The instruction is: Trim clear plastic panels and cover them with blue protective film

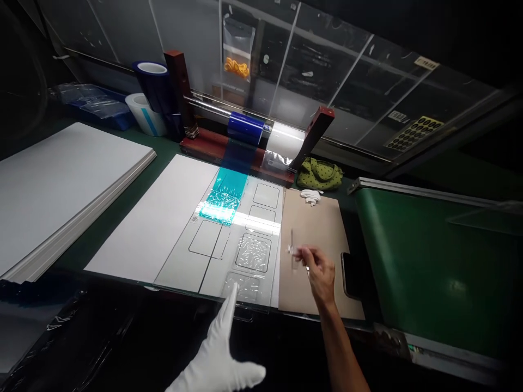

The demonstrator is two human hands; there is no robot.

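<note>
My left hand (223,348), in a white glove, is open with the thumb spread apart. Its fingertips lie over the lower clear film piece (247,287) at the near edge of a glass sheet (180,267) marked with dark rounded outlines. A second wrinkled clear film piece (254,253) lies on an outline just above. My right hand (319,269) is bare and pinched over the brown board (314,296). Something small, thin and clear shows at its fingertips, too blurred to name. Blue film (231,188) runs from a blue roll (245,128) onto the glass.
A wooden stand (204,144) holds the blue roll and a clear film roll (286,141). White sheets (73,174) are stacked at left. A phone (349,275), a crumpled white cloth (311,196) and a green pouch (318,174) lie beside a green conveyor belt (433,272).
</note>
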